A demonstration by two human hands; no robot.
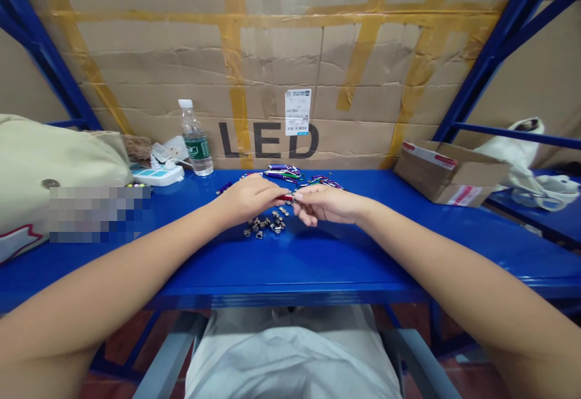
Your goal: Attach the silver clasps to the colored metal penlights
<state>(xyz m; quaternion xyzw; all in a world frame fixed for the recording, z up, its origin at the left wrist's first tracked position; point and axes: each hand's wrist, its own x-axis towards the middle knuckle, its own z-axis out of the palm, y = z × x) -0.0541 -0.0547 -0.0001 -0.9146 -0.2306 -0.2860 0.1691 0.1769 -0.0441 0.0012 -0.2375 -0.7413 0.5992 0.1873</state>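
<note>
My left hand (249, 198) is closed around a slim red pen (285, 197), palm down, and covers most of it. At the pen's silvery right end, my right hand (329, 204) pinches with thumb and forefinger; its other fingers curl loosely below. Whether that silvery end is a separate piece, I cannot tell. Just under the hands lie several small shiny metal parts (265, 224), some like caps or clips. Behind them rest several coloured pens (282, 172), blue, green and purple, and another bunch of pens (325, 181) lies behind my right hand.
On the blue table (318, 260), a water bottle (197, 145) and a white power strip (158, 174) stand back left. A pale bag (59, 157) fills the left side. An open cardboard box (447, 172) sits at the right. A taped cardboard wall (181, 54) rises behind.
</note>
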